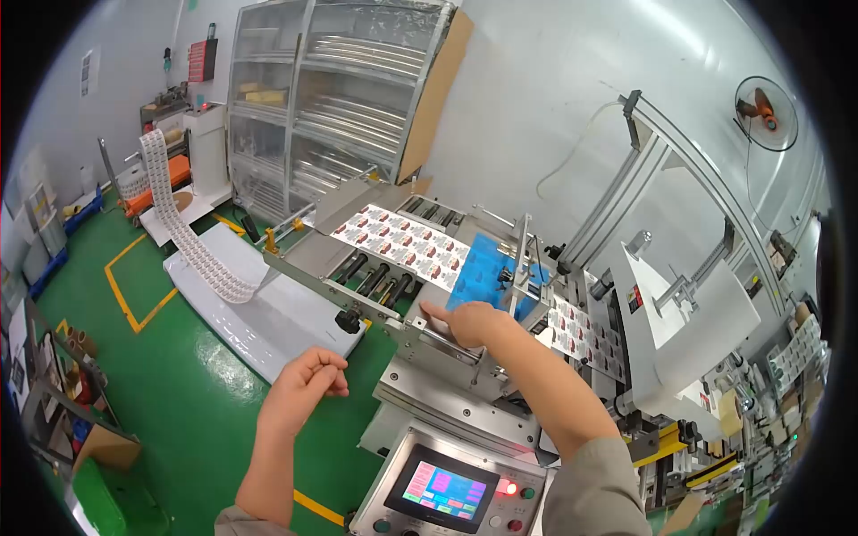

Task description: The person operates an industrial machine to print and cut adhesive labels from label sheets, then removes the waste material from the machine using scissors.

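A printed label web [402, 243] runs flat across the metal machine and passes under a blue sheet [487, 272]. My right hand [465, 323] is at the machine's near side rail, just below the blue sheet, with a finger stretched toward the left; whether it holds anything is hidden. My left hand [308, 382] hovers over the green floor, left of the machine, its fingers curled and nothing visible in them. Below my right hand is a control panel with a lit touchscreen [444, 489].
A long label strip [192, 246] hangs down onto a white sheet-covered surface [268, 326] at the left. Behind stands a wrapped shelf rack [344, 89]. Rollers and a white web [706, 330] are at the right, a wall fan [764, 112] above. A green bin [116, 500] sits lower left.
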The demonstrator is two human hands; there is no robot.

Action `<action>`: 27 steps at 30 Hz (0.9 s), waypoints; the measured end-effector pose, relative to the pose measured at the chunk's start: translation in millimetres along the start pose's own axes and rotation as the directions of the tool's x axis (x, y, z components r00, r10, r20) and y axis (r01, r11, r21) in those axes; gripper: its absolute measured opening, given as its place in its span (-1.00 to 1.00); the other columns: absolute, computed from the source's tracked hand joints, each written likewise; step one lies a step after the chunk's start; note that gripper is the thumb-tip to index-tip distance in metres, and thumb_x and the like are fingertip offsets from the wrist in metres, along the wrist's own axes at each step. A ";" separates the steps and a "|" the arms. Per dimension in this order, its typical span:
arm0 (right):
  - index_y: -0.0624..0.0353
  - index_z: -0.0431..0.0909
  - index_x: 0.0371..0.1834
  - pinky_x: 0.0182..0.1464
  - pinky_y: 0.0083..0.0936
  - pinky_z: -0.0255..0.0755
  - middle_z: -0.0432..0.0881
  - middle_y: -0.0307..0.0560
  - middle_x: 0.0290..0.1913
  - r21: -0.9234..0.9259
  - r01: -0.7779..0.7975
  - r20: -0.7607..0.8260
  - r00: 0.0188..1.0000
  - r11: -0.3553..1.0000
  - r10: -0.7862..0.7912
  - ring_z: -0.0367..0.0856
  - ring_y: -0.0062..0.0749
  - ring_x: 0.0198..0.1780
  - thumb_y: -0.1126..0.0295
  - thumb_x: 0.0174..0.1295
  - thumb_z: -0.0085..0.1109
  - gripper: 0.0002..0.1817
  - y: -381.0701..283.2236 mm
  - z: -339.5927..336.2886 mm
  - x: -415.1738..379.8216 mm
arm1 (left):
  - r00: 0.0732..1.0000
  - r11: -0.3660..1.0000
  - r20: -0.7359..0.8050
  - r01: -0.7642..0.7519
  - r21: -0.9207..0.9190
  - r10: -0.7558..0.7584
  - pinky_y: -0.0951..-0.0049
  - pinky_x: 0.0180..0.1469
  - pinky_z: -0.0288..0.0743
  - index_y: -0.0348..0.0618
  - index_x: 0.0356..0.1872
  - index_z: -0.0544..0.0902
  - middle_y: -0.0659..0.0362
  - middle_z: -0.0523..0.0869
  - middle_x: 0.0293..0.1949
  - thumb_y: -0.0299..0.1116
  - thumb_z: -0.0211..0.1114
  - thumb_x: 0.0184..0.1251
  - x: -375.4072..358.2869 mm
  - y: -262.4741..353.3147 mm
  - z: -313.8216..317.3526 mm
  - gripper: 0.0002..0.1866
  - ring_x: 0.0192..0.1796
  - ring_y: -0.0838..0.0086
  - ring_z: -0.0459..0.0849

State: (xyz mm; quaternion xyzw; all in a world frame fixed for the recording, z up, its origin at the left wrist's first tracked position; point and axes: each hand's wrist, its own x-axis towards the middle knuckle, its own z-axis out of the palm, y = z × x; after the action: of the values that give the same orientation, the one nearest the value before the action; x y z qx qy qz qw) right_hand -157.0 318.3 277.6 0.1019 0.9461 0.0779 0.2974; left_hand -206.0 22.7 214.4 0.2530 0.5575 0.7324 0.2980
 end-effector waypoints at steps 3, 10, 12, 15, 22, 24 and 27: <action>-0.36 -0.26 0.47 -0.22 -0.25 0.42 0.61 0.09 -0.22 0.035 -0.059 -0.132 0.989 0.998 0.064 0.61 -0.05 -0.18 0.59 0.06 -0.10 -0.07 3.8 10.2 3.8 | 1.000 0.999 0.005 -0.031 -0.006 0.031 0.56 -0.22 0.49 -0.30 -0.19 0.52 0.19 0.60 -0.42 -0.51 0.03 0.34 -14.1 -1.5 -2.7 -0.87 -0.34 0.53 0.59; -0.44 -0.05 0.44 -0.17 -0.22 0.41 0.58 0.15 -0.19 0.195 0.115 -0.166 0.983 0.974 -0.083 0.56 -0.02 -0.17 0.45 0.12 -0.01 -0.19 9.4 6.4 -7.6 | 0.984 0.998 -0.173 -0.027 0.049 0.035 0.56 -0.27 0.48 -0.29 -0.22 0.51 0.20 0.58 -0.50 -0.53 0.05 0.30 -56.0 -8.5 -11.8 -0.89 -0.41 0.53 0.57; -0.30 0.02 0.43 -0.12 -0.23 0.42 0.58 0.09 -0.16 0.278 0.070 -0.313 0.949 0.958 0.022 0.56 -0.04 -0.09 0.43 0.13 0.02 -0.24 4.4 11.4 -21.1 | 0.979 0.996 -0.193 -0.047 0.081 0.062 0.58 -0.29 0.47 -0.28 -0.24 0.51 0.20 0.57 -0.52 -0.50 0.06 0.30 -72.4 -8.3 -15.6 -0.90 -0.44 0.54 0.56; -0.09 0.24 0.28 -0.12 -0.25 0.45 0.51 0.05 -0.15 0.205 0.071 -0.789 0.603 0.976 0.122 0.54 -0.06 -0.10 0.50 0.08 0.00 -0.40 -23.8 28.6 -47.4 | 0.971 0.994 -0.230 -0.038 0.099 0.060 0.60 -0.31 0.45 -0.25 -0.26 0.51 0.21 0.56 -0.51 -0.47 0.05 0.31 -97.8 -7.4 -18.5 -0.90 -0.45 0.57 0.55; 0.06 0.36 -0.44 -0.57 -0.30 0.36 0.42 -0.15 -0.63 0.115 0.461 -0.962 0.272 0.880 -0.017 0.52 -0.22 -0.51 0.30 0.11 0.20 -0.80 -100.9 118.3 -173.0 | 0.950 0.990 -0.288 -0.090 0.108 0.118 0.59 -0.31 0.44 -0.25 -0.26 0.52 0.20 0.57 -0.51 -0.46 0.06 0.31 -155.9 1.6 31.2 -0.89 -0.46 0.56 0.55; 0.04 0.38 -0.45 -0.57 -0.32 0.37 0.43 -0.14 -0.64 0.168 0.486 -0.922 0.386 0.858 -0.038 0.52 -0.22 -0.52 0.27 0.12 0.21 -0.80 -104.8 158.6 -210.3 | 0.961 0.987 -0.251 -0.085 0.133 0.116 0.58 -0.29 0.46 -0.26 -0.25 0.52 0.19 0.59 -0.50 -0.47 0.06 0.30 -174.2 0.3 52.4 -0.89 -0.44 0.55 0.57; 0.07 0.43 -0.41 -0.59 -0.25 0.35 0.48 -0.10 -0.62 0.305 0.415 -0.852 0.520 0.857 0.052 0.54 -0.18 -0.53 0.18 0.18 0.15 -0.78 -106.8 237.0 -262.5 | 0.990 0.993 -0.116 -0.069 0.092 0.079 0.51 -0.23 0.53 -0.29 -0.22 0.53 0.16 0.62 -0.47 -0.52 0.05 0.30 -200.1 -6.9 88.2 -0.88 -0.38 0.50 0.63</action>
State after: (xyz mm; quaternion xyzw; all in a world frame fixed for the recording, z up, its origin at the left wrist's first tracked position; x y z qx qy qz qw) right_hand 175.1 172.9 206.8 0.0181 0.9640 -0.1494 -0.2193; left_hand -4.0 -60.9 222.2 0.2421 0.5961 0.7316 0.2254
